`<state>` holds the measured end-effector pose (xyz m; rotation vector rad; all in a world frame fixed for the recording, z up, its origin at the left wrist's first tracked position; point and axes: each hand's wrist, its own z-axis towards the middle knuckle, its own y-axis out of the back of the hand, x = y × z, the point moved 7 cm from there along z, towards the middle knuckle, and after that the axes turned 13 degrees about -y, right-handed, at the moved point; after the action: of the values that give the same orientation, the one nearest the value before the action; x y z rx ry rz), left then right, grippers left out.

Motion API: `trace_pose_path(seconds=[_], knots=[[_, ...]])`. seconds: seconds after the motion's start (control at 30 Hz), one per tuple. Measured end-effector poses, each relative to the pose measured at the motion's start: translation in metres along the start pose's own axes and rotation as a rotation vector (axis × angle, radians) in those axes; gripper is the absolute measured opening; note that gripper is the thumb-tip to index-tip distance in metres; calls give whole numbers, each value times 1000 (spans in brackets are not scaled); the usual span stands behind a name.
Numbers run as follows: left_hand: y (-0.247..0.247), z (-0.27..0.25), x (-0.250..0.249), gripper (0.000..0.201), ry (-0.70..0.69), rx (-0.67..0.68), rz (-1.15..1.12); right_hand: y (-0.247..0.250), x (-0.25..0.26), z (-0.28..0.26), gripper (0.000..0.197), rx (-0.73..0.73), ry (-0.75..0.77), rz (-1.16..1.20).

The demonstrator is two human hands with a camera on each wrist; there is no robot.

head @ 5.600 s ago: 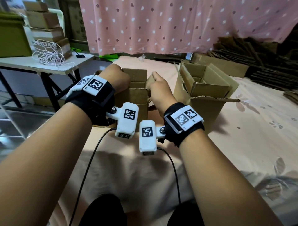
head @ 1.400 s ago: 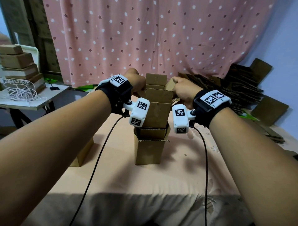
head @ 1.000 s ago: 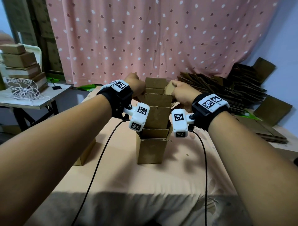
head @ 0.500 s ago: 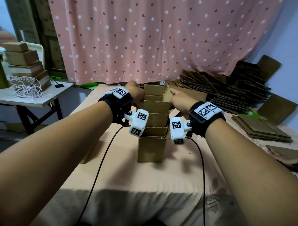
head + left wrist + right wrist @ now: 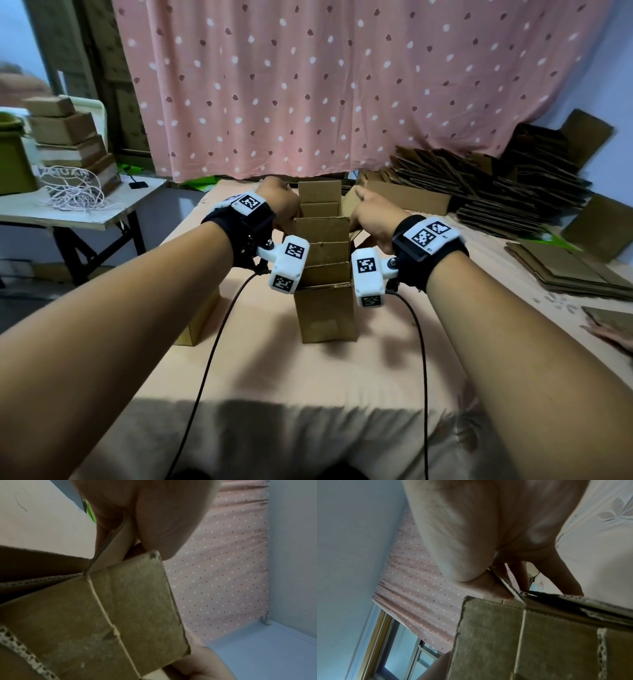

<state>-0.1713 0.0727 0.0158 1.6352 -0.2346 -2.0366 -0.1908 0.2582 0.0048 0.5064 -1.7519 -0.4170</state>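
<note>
A dotted pink curtain point(image 5: 342, 85) hangs behind a peach cloth point(image 5: 308, 377), on which the lower box point(image 5: 327, 315) stands upright. The upper box point(image 5: 322, 233) sits partly down in its open top. The left hand point(image 5: 277, 202) and right hand point(image 5: 370, 219) each pinch a side flap between thumb and fingers.

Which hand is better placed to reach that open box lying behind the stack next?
Probably the right. The right hand pinches a flap of the top box, just beside the open box; the left hand pinches the opposite flap, with the stack in between.
</note>
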Motion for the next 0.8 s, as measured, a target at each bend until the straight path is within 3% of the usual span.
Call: trace_pose_path(seconds=[0.13, 0.2, 0.3, 0.5, 0.63, 0.8], knots=[[-2, -8, 9, 33, 18, 58, -45, -4, -2, 2, 57, -8, 0, -18], [-7, -15, 15, 24, 22, 70, -37, -7, -5, 2, 54, -37, 0, -65], [-11, -19, 22, 20, 16, 14, -19, -8, -12, -1, 75, -70, -3, -92], [-31, -3, 39, 21, 40, 24, -125, -1, -26, -7, 84, -70, -2, -52], [-16, -22, 18, 32, 17, 10, -73, -6, -22, -9, 87, -63, 4, -34], [21, -18, 29, 26, -2, -35, 31, -39, -5, -4, 91, 12, 39, -31]])
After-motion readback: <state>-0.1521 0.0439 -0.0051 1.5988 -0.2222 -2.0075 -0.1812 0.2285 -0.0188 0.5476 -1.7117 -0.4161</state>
